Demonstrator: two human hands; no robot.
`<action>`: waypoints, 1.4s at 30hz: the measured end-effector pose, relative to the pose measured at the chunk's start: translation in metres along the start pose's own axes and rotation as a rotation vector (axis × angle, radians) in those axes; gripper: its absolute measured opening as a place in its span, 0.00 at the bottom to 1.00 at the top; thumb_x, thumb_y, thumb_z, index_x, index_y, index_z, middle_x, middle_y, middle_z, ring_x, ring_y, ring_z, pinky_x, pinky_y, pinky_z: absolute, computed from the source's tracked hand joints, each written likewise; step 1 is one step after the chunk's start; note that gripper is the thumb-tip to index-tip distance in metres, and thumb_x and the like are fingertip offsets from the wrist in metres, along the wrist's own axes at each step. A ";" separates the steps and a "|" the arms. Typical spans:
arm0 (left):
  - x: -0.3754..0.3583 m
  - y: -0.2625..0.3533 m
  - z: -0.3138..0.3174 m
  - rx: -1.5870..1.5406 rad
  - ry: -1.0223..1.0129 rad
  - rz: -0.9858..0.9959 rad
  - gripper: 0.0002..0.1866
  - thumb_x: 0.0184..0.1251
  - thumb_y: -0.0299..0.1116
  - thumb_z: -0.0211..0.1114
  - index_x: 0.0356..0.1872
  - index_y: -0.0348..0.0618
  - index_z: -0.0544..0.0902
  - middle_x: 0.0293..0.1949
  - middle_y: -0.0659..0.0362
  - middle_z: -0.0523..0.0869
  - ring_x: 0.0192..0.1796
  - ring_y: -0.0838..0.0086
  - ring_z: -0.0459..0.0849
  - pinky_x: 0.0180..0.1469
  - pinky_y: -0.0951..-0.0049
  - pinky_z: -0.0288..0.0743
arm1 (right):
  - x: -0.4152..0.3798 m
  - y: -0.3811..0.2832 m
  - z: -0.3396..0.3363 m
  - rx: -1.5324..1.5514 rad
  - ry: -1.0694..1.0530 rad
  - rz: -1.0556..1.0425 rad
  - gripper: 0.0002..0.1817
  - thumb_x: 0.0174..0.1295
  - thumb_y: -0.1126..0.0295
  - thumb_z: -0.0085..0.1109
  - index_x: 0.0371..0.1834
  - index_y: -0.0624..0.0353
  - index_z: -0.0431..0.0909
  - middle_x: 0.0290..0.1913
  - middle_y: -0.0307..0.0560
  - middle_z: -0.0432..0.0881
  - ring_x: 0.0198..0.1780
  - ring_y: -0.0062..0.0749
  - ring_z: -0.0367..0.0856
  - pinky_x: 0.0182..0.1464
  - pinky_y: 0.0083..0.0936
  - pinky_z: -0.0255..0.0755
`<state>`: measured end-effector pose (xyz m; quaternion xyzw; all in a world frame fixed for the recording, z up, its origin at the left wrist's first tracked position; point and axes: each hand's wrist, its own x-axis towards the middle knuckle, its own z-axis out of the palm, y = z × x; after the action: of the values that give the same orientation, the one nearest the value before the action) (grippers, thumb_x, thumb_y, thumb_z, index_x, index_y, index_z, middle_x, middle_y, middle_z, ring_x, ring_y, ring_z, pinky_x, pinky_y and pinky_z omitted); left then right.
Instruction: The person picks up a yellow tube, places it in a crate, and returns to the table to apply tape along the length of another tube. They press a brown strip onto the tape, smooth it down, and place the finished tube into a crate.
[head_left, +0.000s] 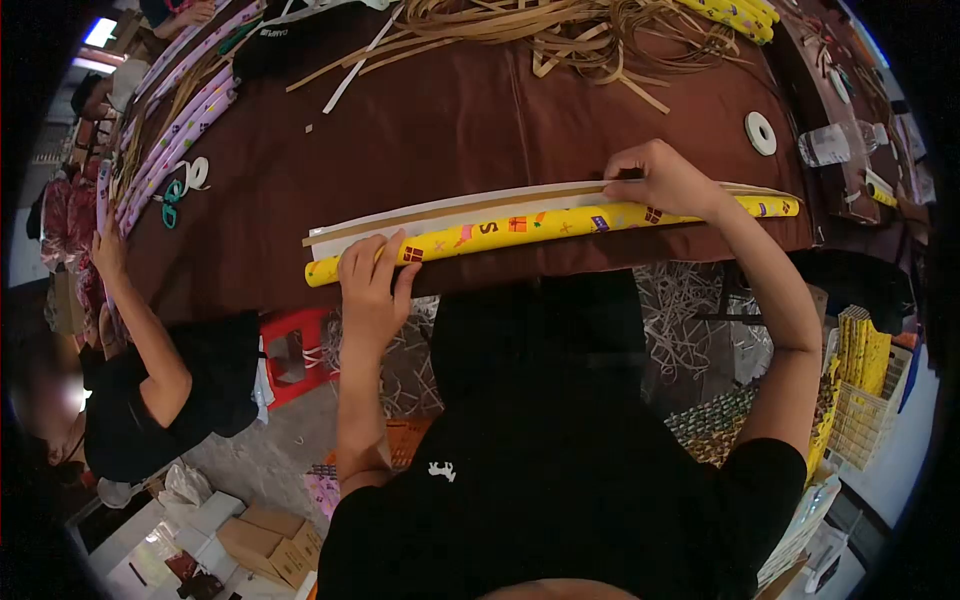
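Note:
A long yellow roll of wrapping paper [550, 226] with printed presents and letters lies across the brown-covered table in front of me. Along its far side a white flap of paper [400, 222] sticks up, and a narrow brown strip [470, 208] runs along it. My left hand [374, 280] is curled over the roll near its left end, thumb on the near side. Toward the right end, my right hand [665, 180] is closed in a pinch at the brown strip and flap; its fingertips partly cover what they pinch.
Loose brown strips [600, 30] are heaped at the back. White tape rolls [760, 133], teal scissors [172, 204] and a plastic bottle [838, 145] lie around. At left, another person's hand [108, 250] touches purple rolls [190, 130]. Yellow rolls stand in a basket [868, 410] at right.

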<state>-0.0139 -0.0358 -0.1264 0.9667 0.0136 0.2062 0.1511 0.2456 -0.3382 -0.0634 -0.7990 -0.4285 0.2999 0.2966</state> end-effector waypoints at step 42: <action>0.055 0.079 -0.001 0.125 -0.178 0.230 0.37 0.59 0.41 0.71 0.68 0.41 0.69 0.67 0.49 0.71 0.70 0.58 0.68 0.72 0.53 0.58 | -0.024 -0.047 0.094 -0.542 0.373 -0.371 0.23 0.50 0.71 0.63 0.53 0.55 0.80 0.54 0.50 0.83 0.52 0.42 0.84 0.51 0.34 0.80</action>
<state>0.0326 -0.1063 -0.0801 0.9838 -0.0981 0.1342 0.0666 0.1417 -0.3173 -0.0837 -0.7982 -0.5684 -0.0339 0.1965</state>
